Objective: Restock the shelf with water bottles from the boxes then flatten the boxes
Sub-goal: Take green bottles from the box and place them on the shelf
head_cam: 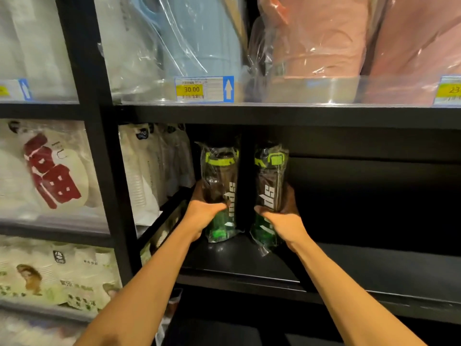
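Shelving is the step we judge to be in hand, with one bottle in each of our hands inside the bay. Our left hand [203, 213] is wrapped round the lower half of the left bottle [220, 176], a dark translucent plastic water bottle with a lime-green lid, sealed in a clear film sleeve. Our right hand [282, 218] grasps the right bottle [270, 176], its twin, the same way. Each thumb crosses the near face of its bottle, and the fingers go round the far side.

Both bottles are upright, long axis vertical and lids up. They are side by side with a dark gap between them, near the left end of the black shelf board [374, 265]. Their bases sit at or just above the board; we cannot tell whether the weight is down.

Each bottle lies straight ahead of its palm, and our arms reach forward nearly straight and roughly parallel, neither one nearer. We judge that letting go calls for opening the fingers sideways and drawing back along the forearms, so the tall bottles are not tipped. The loose film could catch on our fingers.

White packs of disposable cups [144, 176] stand just left of the left bottle. No boxes are in view.
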